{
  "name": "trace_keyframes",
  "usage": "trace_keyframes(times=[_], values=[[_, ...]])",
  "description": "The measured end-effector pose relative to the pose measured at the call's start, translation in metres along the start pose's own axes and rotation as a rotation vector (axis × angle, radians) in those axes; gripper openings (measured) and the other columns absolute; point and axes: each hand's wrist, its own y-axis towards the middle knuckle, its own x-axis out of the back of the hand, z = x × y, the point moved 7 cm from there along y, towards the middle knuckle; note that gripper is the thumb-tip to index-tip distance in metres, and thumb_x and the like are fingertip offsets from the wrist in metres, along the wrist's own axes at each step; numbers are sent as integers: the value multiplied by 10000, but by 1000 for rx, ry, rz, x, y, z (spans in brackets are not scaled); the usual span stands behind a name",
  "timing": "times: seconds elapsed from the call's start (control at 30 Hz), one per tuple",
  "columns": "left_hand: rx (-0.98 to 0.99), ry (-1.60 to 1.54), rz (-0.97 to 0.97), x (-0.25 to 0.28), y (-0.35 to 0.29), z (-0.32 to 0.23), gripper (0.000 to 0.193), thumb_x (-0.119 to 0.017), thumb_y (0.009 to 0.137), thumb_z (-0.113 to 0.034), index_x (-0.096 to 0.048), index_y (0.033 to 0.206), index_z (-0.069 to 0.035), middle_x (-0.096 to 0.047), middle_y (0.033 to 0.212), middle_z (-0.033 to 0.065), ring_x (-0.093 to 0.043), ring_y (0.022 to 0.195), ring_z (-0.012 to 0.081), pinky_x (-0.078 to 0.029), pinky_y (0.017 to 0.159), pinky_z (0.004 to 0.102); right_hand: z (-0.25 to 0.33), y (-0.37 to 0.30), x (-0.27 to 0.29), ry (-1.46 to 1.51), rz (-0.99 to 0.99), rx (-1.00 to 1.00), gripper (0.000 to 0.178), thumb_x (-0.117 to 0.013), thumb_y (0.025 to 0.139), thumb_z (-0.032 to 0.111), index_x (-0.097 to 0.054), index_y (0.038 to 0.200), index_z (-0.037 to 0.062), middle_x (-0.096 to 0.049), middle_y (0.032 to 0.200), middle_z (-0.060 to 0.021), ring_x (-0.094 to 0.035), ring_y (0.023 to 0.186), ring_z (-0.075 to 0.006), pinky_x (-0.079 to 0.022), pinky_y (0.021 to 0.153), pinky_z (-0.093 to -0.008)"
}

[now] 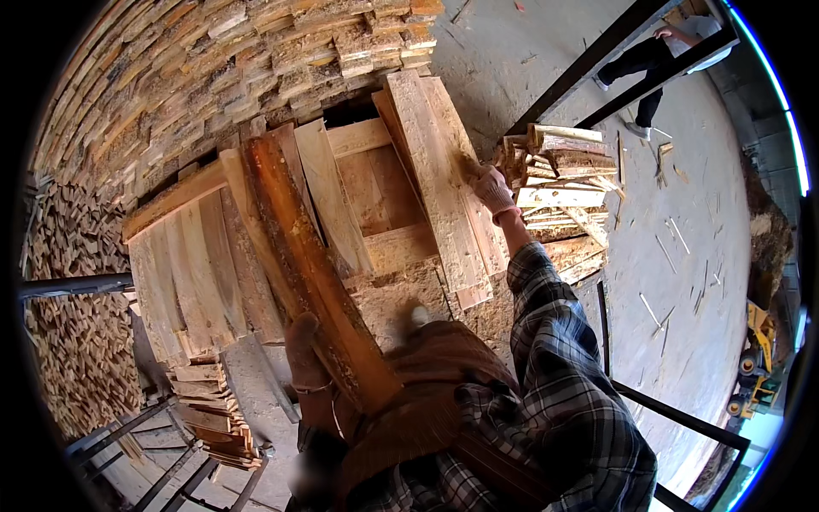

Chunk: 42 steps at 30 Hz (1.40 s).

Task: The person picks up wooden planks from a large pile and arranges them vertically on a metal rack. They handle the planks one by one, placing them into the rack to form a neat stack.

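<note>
Tan boards (193,264) lie under the orange plank (314,269) the left hand (302,343) grips; slats (559,197) flank the right hand (494,190), its grip unclear.

Long pale boards (435,171) lie across a low wood stack (399,247) in the middle. The gray floor (712,179) is on the right — thin sticks (680,235) lie here and there on it, near and far.

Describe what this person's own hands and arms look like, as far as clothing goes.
The right hand wears a pale pinkish glove with a redder cuff; above it comes a loose plaid sleeve in black, grey and white. The left hand looks gloved too, in a browner tone in shadow. Farther up, the left arm is too dark and blurred to describe.
</note>
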Motion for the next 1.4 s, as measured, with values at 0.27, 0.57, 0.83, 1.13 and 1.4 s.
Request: trace_keyframes(times=[0.27,0.57,0.83,1.13,1.4], values=[[-155,5,-14,-24,-34,-47,623,-717,818,-395,-525,1226,34,-642,1053,169,-653,844,299,-577,739,394,179,-55,5,-555,-58,25,860,-760,732,523,-400,1421,155,-566,1118,-223,-573,1050,-332,-520,738,-460],[-163,-294,126,45,-72,-61,612,-667,833,-370,-499,1271,24,-630,1096,183,-640,906,304,-558,802,399,157,-79,44,738,113,257,883,-760,667,82,-355,1440,-55,-533,1332,-176,-554,1128,-206,-480,944,-298],[-344,-358,-50,205,-92,-110,415,-461,960,-275,-530,1236,27,-616,1147,182,-619,985,275,-529,872,376,394,-180,-114,342,295,753,751,-790,560,70,-595,1286,69,-506,1180,-133,-576,972,-257,-536,716,-356],[-431,-443,-367,377,-164,-178,390,-439,960,-301,-542,1198,-11,-634,1037,170,-641,928,332,-543,855,451,614,-258,-332,-322,261,1169,497,-718,736,407,-617,1204,272,-521,1184,-120,-527,1060,-336,-445,857,-457],[-343,-361,-396,378,-119,-216,283,-419,989,-189,-514,1215,-48,-620,931,109,-657,827,272,-587,762,394,626,-256,-338,-197,361,994,654,-746,742,411,-537,1336,237,-479,1323,-174,-474,1192,-382,-429,926,-480]])
